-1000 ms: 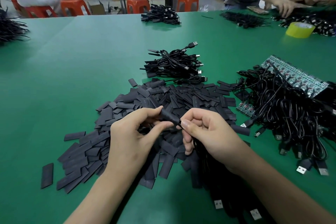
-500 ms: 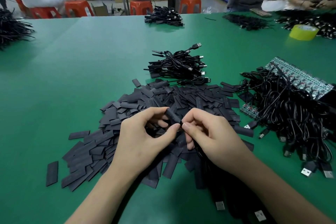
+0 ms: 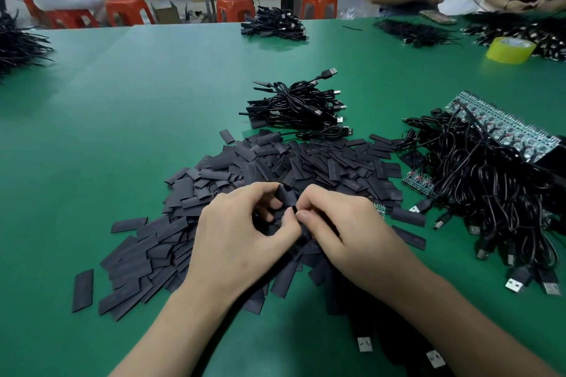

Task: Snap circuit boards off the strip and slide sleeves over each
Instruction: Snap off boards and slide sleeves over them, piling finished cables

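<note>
My left hand (image 3: 242,232) pinches a black sleeve (image 3: 286,197) between thumb and curled fingers, just above a big pile of flat black sleeves (image 3: 321,168) on the green table (image 3: 122,101). My right hand (image 3: 343,223) meets it thumb to thumb and grips the black cable (image 3: 301,234) that runs into the sleeve; the board at the cable's end is hidden. A strip of circuit boards (image 3: 502,128) lies at the right under a tangle of black USB cables (image 3: 496,190). A short piece of strip (image 3: 418,182) sits at the tangle's left edge.
A bundle of sleeved cables (image 3: 300,107) lies behind the pile. USB plugs (image 3: 364,344) poke out below my right forearm. A yellow tape roll (image 3: 510,50) and more cable heaps (image 3: 275,24) stand farther back, where other people work at the table's far edge.
My hands have drawn closer together, and less of the sleeve shows between my fingers. The view has tilted slightly down.
</note>
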